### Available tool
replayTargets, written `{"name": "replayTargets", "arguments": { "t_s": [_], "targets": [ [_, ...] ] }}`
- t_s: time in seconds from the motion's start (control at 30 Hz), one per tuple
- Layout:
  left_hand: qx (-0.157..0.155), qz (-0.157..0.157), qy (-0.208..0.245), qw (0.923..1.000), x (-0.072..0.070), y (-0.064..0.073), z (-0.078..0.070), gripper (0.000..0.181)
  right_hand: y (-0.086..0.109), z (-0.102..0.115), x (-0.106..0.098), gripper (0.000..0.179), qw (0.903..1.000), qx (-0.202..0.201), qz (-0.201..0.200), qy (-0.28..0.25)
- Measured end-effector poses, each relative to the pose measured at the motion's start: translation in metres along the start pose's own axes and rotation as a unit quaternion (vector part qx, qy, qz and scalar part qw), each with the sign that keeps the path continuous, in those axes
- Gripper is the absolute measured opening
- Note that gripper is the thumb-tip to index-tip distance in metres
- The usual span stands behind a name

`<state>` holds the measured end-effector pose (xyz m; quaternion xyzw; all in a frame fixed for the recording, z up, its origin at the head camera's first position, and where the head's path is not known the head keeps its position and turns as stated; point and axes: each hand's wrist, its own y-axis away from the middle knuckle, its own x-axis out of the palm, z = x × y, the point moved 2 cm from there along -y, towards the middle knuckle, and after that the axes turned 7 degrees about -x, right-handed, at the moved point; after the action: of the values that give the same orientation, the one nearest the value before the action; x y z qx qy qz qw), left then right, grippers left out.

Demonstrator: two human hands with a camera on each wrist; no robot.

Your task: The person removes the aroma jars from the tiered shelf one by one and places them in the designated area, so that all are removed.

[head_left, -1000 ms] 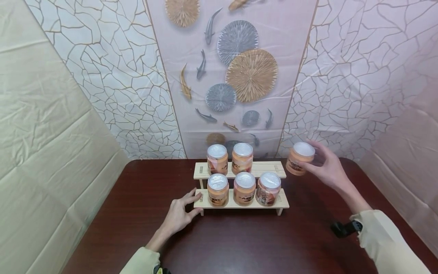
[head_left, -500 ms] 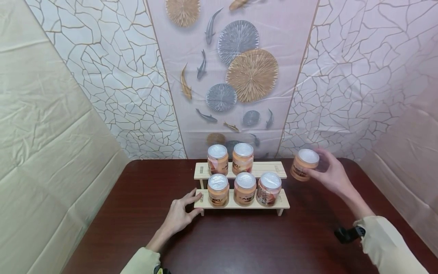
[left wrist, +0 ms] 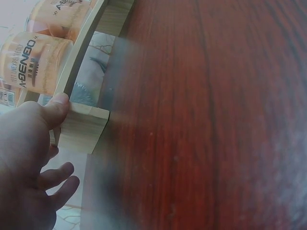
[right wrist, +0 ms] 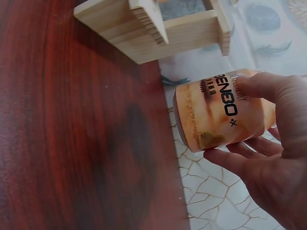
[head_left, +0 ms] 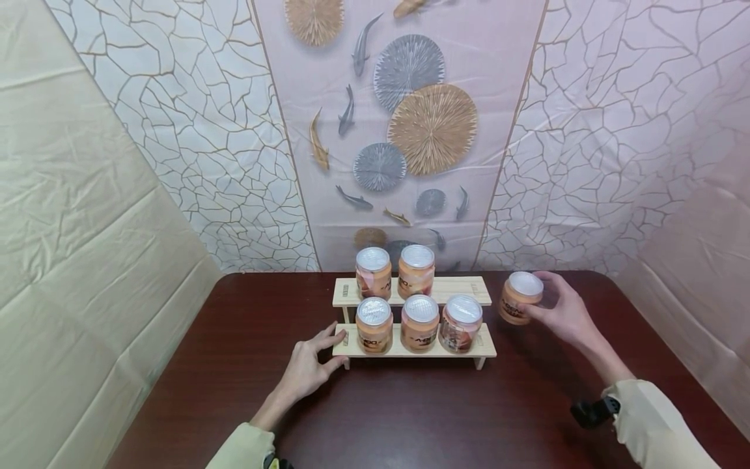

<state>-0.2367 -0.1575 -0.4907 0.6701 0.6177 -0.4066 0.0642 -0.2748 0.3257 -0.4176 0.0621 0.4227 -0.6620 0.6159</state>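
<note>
A two-step wooden rack stands at the table's back middle. Two orange jars with white lids sit on its upper step and three on the lower. My right hand grips another such jar by its side, low over the table just right of the rack. The right wrist view shows my fingers wrapped round this jar, its base near the tabletop. My left hand lies flat on the table, thumb and forefinger touching the lower step's left end.
The dark wooden table has bare surface in front of the rack and on both sides. Patterned cloth backdrops stand close behind the table and along its left and right edges.
My right hand has brought the jar down and slightly toward me, from the height of the upper step to just above the table. The left hand and the rack have stayed put.
</note>
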Motion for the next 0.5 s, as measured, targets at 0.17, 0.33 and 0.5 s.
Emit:
{"name": "replayTargets", "arguments": {
  "t_s": [0.17, 0.33, 0.5],
  "targets": [
    [-0.002, 0.002, 0.002, 1.0, 0.0, 0.0, 0.0, 0.05, 0.004, -0.008, 0.006, 0.069, 1.0, 0.003, 0.001, 0.001],
    [-0.002, 0.0, 0.002, 1.0, 0.001, 0.0, 0.001, 0.049, 0.009, -0.013, 0.009, 0.07, 0.9999, 0.014, 0.007, 0.003],
    [-0.002, -0.002, 0.002, 1.0, 0.002, 0.0, 0.003, 0.048, 0.013, -0.015, 0.013, 0.072, 0.9998, 0.019, 0.012, 0.0]
  ]
}}
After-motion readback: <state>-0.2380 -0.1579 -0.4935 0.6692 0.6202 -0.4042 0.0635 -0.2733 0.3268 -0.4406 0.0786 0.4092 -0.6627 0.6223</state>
